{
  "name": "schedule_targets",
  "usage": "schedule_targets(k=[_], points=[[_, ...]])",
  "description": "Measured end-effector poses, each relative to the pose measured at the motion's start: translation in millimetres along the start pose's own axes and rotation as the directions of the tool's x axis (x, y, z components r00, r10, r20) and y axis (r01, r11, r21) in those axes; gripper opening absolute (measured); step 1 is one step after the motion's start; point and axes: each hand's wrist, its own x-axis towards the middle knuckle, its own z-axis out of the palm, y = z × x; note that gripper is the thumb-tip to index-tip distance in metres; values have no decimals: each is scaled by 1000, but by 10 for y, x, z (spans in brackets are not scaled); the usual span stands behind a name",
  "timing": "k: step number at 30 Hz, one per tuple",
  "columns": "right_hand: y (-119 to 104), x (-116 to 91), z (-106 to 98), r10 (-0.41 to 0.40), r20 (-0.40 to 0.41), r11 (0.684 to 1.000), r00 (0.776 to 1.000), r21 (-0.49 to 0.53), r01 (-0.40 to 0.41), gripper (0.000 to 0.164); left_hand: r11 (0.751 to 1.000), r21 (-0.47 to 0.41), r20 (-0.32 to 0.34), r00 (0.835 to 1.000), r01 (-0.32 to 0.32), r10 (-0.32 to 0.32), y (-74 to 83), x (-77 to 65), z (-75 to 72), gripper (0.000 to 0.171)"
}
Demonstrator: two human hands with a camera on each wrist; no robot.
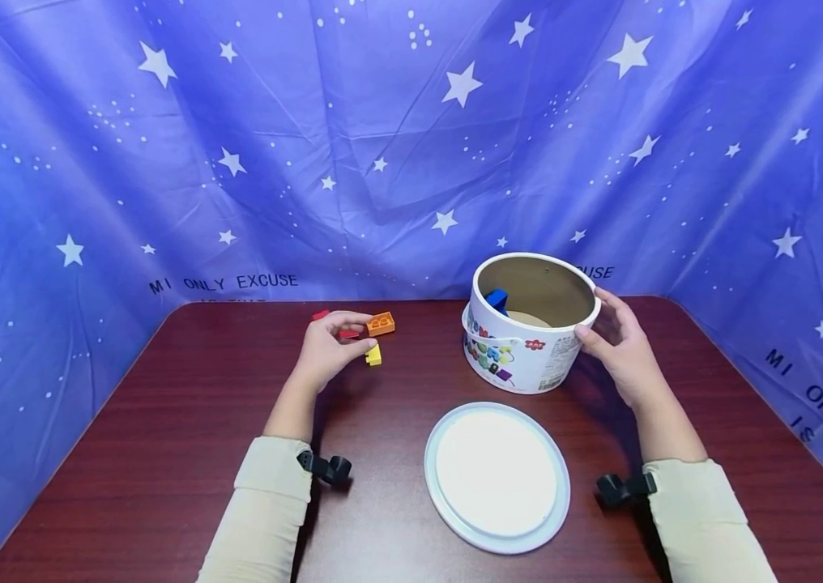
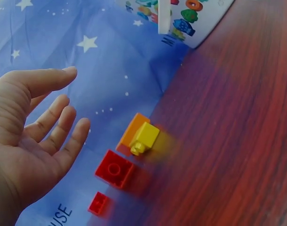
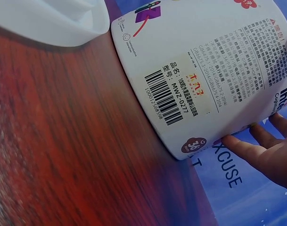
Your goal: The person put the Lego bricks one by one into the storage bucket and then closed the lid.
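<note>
A white cardboard bucket [image 1: 521,360] with colourful print stands at the table's back right, its top uncovered. My right hand [image 1: 623,348] holds its right side, thumb by the near rim and fingers round the outer wall; the right wrist view shows the fingertips [image 3: 230,141] against the wall. Inside lies a blue block [image 1: 496,300]. My left hand [image 1: 329,348] hovers by several toy building blocks with loosely bent, empty fingers. Nearest are an orange block [image 1: 381,324] and a yellow block [image 1: 374,355]. A larger red block [image 2: 115,168] and a smaller red block [image 2: 99,203] lie beside them.
A round white lid [image 1: 496,478] lies flat on the dark red-brown table [image 1: 375,502], in front of the bucket. The bucket's white handle [image 1: 488,338] hangs down its near side. A blue star-patterned cloth [image 1: 382,146] hangs behind and beside the table.
</note>
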Motion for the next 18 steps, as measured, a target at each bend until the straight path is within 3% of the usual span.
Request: schedule_targets(k=[8, 18], points=[[10, 5, -6, -4, 0, 1000, 1000, 15, 4, 65, 999, -1, -92, 995, 48, -48, -130, 25, -39, 44], [23, 10, -8, -1, 1, 1000, 1000, 7, 1, 66, 994, -87, -193, 978, 62, -78, -321, 10, -67, 48]])
